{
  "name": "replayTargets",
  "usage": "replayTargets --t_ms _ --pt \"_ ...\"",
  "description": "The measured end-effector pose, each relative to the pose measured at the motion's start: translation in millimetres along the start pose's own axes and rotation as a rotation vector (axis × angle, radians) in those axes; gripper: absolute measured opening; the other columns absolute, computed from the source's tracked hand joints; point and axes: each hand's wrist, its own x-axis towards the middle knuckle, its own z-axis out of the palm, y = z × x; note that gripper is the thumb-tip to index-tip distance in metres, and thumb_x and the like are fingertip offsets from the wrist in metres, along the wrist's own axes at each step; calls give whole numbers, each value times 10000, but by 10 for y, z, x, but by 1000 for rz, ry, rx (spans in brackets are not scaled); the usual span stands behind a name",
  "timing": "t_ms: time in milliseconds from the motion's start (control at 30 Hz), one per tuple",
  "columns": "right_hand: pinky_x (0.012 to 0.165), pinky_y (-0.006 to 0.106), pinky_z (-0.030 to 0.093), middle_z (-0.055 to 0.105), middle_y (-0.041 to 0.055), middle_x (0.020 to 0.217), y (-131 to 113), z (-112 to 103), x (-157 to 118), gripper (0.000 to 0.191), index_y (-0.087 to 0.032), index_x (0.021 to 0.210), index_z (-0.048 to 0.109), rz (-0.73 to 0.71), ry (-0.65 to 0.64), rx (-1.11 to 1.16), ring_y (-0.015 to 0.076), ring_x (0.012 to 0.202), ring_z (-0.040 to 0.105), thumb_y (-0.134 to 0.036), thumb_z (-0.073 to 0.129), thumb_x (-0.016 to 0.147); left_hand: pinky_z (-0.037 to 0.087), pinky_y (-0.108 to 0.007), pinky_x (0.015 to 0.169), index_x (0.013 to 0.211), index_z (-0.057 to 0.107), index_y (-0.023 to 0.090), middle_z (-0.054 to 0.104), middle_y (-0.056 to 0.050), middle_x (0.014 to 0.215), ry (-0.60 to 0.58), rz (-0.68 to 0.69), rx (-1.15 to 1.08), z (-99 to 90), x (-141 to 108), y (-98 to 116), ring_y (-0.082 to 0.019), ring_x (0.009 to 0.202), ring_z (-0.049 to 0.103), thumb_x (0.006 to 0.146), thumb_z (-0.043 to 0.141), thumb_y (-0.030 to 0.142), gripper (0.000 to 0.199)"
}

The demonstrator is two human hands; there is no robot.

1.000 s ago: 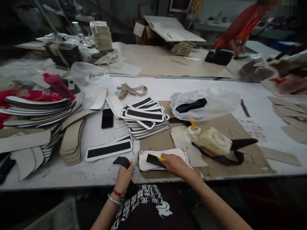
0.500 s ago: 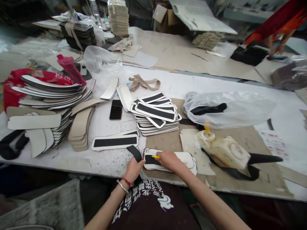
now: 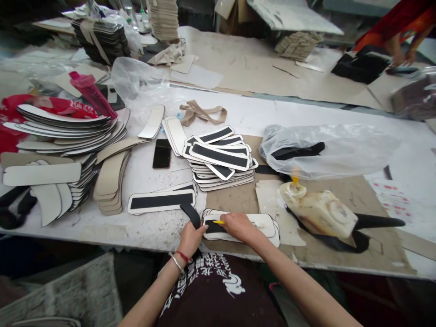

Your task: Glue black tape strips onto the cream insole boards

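Lower centre of frame: left hand grips a black strip; right hand pinches a yellow tool over the white panel. Judgement: strip edges best kept parallel to panel border.

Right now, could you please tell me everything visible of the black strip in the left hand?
The black strip looks matte, flat and flexible, perhaps fabric or webbing. The left hand grips it; its free end curves up and leftward, overlapping a black-striped panel in view. Whether they touch is unclear.
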Motion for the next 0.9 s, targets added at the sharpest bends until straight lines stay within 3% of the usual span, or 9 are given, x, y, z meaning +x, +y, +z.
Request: replayTargets --t_ms 233,367,467,633,733,900 --pt "710 331 439 675 140 941 -27 -1 30 286 -175 939 646 -8 5 -10 266 875 626 -277 389 865 352 -241 553 613 505 171 544 3 596 34 5 -3 48 37 -4 -149 592 496 637 599 242 120" --pt "710 303 427 674 133 931 19 -47 -109 262 -174 934 633 24 23 2 251 883 622 -339 447 850 379 -241 564 638 528 167 569 -6 615 15 11 -34 80 91 -74 -154 613 519 629 594 241 100" --pt "692 283 412 674 103 918 251 -80 -401 228 -199 925 613 69 35 17 238 878 617 -366 492 827 391 -248 558 636 535 163 575 -13 610 -3 5 -56 90 132 -140 -160 603 520 618 599 286 140" --pt "670 266 384 656 68 924 832 15 -885 195 -214 880 590 279 28 142 217 854 600 -338 443 845 391 -253 532 594 523 167 560 -6 572 -19 5 -78 71 145 -156 -159 570 516 598 602 344 193" --pt "728 259 374 631 70 981 1028 157 -913 225 -197 934 563 312 157 270 195 899 575 -325 392 865 388 -255 501 584 526 171 544 -1 526 -22 -4 -69 51 126 -115 -171 556 522 586 613 373 219" --pt "722 254 349 612 81 969 1033 290 -731 205 -176 935 536 452 284 288 180 878 560 -261 367 859 403 -260 479 576 543 171 537 -3 481 -23 -41 -31 33 96 -27 -185 547 542 579 626 394 237"
